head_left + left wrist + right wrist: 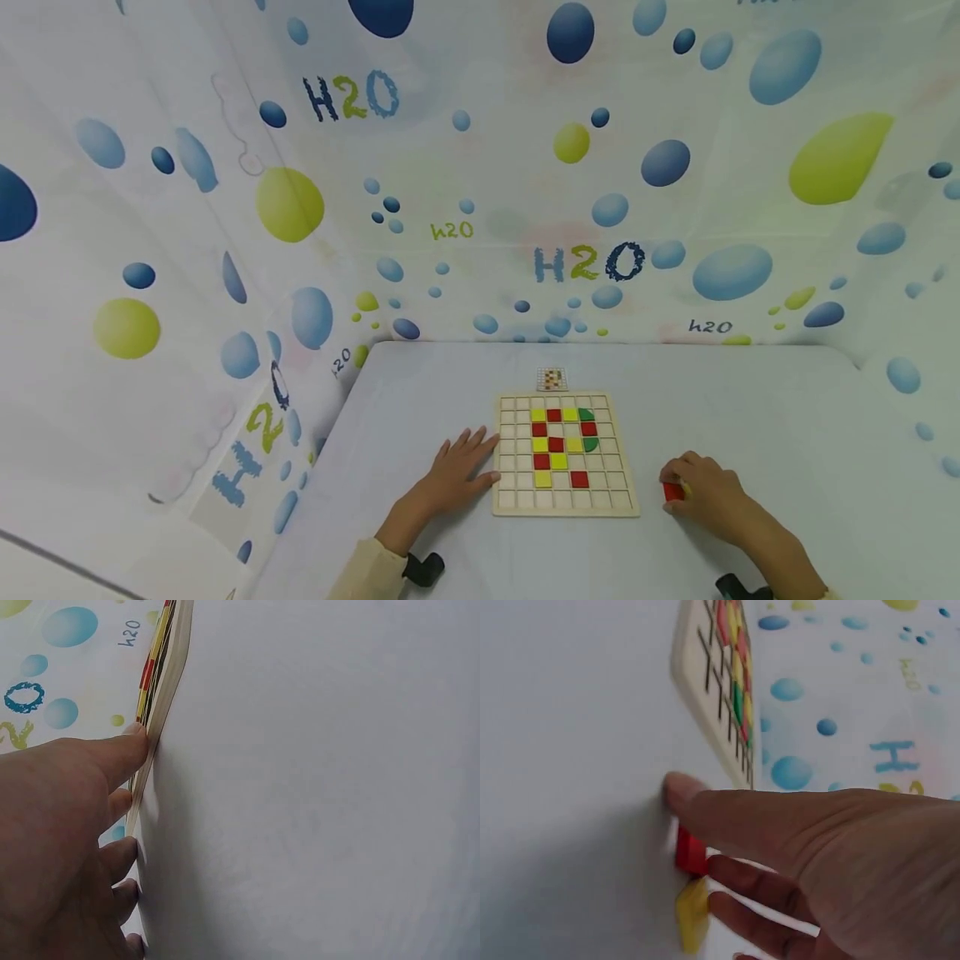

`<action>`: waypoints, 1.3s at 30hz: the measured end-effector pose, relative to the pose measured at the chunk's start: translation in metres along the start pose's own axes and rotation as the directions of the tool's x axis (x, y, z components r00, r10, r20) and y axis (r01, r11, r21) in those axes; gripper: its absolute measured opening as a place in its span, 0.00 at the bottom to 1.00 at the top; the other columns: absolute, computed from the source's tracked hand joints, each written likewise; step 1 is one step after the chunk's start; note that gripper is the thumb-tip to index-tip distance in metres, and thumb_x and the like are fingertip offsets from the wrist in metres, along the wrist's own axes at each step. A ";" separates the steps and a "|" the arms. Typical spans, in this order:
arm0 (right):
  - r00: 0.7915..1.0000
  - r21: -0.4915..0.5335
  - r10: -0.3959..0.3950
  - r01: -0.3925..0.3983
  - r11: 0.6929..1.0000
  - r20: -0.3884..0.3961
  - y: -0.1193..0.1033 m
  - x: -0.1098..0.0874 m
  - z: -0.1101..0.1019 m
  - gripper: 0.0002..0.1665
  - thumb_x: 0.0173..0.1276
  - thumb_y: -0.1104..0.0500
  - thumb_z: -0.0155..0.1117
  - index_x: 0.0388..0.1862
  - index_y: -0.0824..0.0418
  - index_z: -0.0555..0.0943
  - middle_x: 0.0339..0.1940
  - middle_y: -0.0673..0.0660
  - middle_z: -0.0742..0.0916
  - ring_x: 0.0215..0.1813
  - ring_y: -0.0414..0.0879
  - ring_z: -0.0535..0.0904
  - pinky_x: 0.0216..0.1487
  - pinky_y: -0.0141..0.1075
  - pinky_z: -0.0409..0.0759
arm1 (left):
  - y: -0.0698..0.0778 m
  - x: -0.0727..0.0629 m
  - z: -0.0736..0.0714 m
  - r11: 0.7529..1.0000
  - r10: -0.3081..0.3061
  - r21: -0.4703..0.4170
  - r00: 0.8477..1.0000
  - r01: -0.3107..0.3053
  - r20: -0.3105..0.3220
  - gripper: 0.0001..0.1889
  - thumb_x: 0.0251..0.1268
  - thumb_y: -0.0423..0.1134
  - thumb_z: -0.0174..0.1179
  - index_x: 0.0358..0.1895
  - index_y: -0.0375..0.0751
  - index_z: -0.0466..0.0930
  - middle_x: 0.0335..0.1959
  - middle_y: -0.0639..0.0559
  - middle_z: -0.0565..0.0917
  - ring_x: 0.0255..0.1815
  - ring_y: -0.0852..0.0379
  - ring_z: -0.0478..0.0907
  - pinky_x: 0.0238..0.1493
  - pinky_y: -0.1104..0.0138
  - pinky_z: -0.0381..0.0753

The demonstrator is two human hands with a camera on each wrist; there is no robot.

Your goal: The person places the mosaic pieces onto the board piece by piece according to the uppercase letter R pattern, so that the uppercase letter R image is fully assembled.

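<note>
A square wooden grid board [517,500] lies on the white table, with red, yellow and green tiles forming an R-like pattern in its cells. My left hand [453,479] rests at the board's left edge, fingers spread and fingertips at the rim. To the right of the board, my right hand [708,496] pinches a red piece [673,492] between thumb and fingers, low over the tabletop. The right wrist view shows this red piece [691,851] below the thumb, with a yellow tile [694,911] beside it at the fingertips.
Behind the board lies a small card [552,379] showing a similar coloured grid pattern. A white curtain [510,192] with blue and green drops hangs behind the table [420,383] and along its left side. Both wrists carry black bands [423,570].
</note>
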State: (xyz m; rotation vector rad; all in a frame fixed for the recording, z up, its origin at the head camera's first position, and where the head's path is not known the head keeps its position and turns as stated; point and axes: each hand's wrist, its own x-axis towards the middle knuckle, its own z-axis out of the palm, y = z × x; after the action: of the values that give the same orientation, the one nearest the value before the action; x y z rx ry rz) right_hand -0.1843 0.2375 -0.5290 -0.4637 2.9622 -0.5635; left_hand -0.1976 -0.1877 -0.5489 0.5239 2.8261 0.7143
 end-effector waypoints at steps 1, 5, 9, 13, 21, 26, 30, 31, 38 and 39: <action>1.000 -0.007 0.006 -0.006 1.000 0.007 0.002 0.000 0.000 0.21 0.57 0.53 0.85 0.45 0.51 0.84 0.43 0.47 0.83 0.47 0.48 0.79 0.40 0.51 0.78 | 0.000 0.000 0.000 1.000 -0.004 0.001 1.000 0.004 0.001 0.37 0.80 0.60 0.55 0.84 0.51 0.61 0.86 0.43 0.58 0.87 0.37 0.49 0.82 0.34 0.45; 0.999 -0.010 0.041 -0.041 0.999 0.008 0.004 0.004 0.004 0.16 0.62 0.53 0.81 0.46 0.50 0.84 0.41 0.46 0.83 0.47 0.49 0.79 0.42 0.53 0.77 | -0.001 -0.001 0.001 1.000 -0.009 -0.004 1.000 0.009 -0.001 0.37 0.80 0.61 0.55 0.84 0.51 0.60 0.86 0.44 0.57 0.88 0.37 0.48 0.82 0.34 0.45; 0.998 -0.001 0.052 -0.052 0.999 -0.037 0.005 0.009 0.009 0.17 0.65 0.54 0.79 0.49 0.55 0.84 0.42 0.52 0.83 0.44 0.49 0.80 0.40 0.52 0.78 | 0.000 -0.001 0.001 1.000 0.000 -0.009 1.000 0.000 -0.004 0.37 0.80 0.60 0.56 0.84 0.50 0.61 0.86 0.43 0.58 0.87 0.37 0.49 0.82 0.34 0.45; 0.997 -0.001 0.059 -0.059 0.998 -0.059 0.005 0.008 0.009 0.19 0.64 0.56 0.79 0.49 0.60 0.83 0.43 0.57 0.83 0.42 0.49 0.80 0.38 0.52 0.81 | 0.002 -0.001 0.001 1.000 0.017 -0.017 1.000 -0.017 -0.008 0.37 0.79 0.58 0.57 0.84 0.49 0.62 0.85 0.41 0.59 0.87 0.35 0.50 0.81 0.32 0.46; 0.994 0.092 0.028 -0.019 0.996 -0.103 0.008 0.012 0.015 0.15 0.65 0.63 0.77 0.48 0.61 0.83 0.41 0.56 0.82 0.42 0.49 0.77 0.39 0.45 0.78 | -0.001 0.001 0.001 1.000 0.007 -0.007 1.000 -0.007 0.003 0.36 0.80 0.59 0.55 0.84 0.51 0.61 0.86 0.43 0.58 0.87 0.35 0.49 0.82 0.33 0.45; 0.994 0.139 0.035 -0.021 0.990 -0.099 0.005 0.021 0.023 0.15 0.67 0.61 0.76 0.50 0.60 0.83 0.43 0.55 0.82 0.46 0.48 0.77 0.40 0.42 0.73 | -0.001 0.001 -0.001 1.000 -0.007 -0.011 1.000 0.007 0.013 0.37 0.80 0.59 0.55 0.84 0.51 0.60 0.86 0.44 0.57 0.87 0.36 0.48 0.83 0.34 0.44; 0.996 0.159 0.034 -0.020 0.987 -0.088 -0.002 0.025 0.024 0.15 0.70 0.61 0.74 0.52 0.62 0.82 0.43 0.54 0.82 0.45 0.46 0.76 0.42 0.42 0.77 | 0.000 0.001 -0.001 1.000 -0.003 -0.004 1.000 0.003 0.009 0.36 0.80 0.58 0.56 0.84 0.51 0.60 0.86 0.43 0.58 0.87 0.36 0.48 0.82 0.34 0.44; 0.996 0.171 0.039 -0.024 0.985 -0.085 -0.004 0.026 0.023 0.16 0.70 0.61 0.74 0.53 0.63 0.82 0.44 0.55 0.82 0.45 0.46 0.76 0.43 0.42 0.78 | 0.000 0.001 -0.001 1.000 -0.002 -0.004 1.000 0.002 0.007 0.36 0.80 0.58 0.56 0.84 0.50 0.60 0.86 0.43 0.58 0.87 0.36 0.49 0.82 0.34 0.44; 0.997 0.290 0.055 -0.035 0.956 -0.061 -0.031 0.030 0.014 0.16 0.74 0.60 0.71 0.56 0.64 0.81 0.50 0.58 0.82 0.51 0.48 0.80 0.51 0.45 0.85 | 0.005 -0.001 -0.003 1.000 0.002 0.010 1.000 -0.002 0.003 0.36 0.80 0.56 0.57 0.83 0.47 0.62 0.85 0.41 0.59 0.87 0.35 0.50 0.81 0.33 0.47; 0.997 0.297 0.057 -0.038 0.954 -0.055 -0.037 0.031 0.014 0.16 0.74 0.60 0.71 0.56 0.64 0.81 0.50 0.58 0.82 0.51 0.48 0.80 0.52 0.45 0.85 | 0.005 -0.002 -0.003 1.000 0.000 0.010 1.000 0.000 0.003 0.36 0.80 0.55 0.57 0.83 0.47 0.62 0.85 0.41 0.59 0.87 0.35 0.50 0.81 0.33 0.47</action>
State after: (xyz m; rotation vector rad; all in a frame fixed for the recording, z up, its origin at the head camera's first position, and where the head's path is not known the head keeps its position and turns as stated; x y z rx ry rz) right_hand -0.2018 0.1898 -0.5291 -0.3489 2.8649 -1.0133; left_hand -0.1954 -0.1850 -0.5436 0.5265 2.8288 0.6988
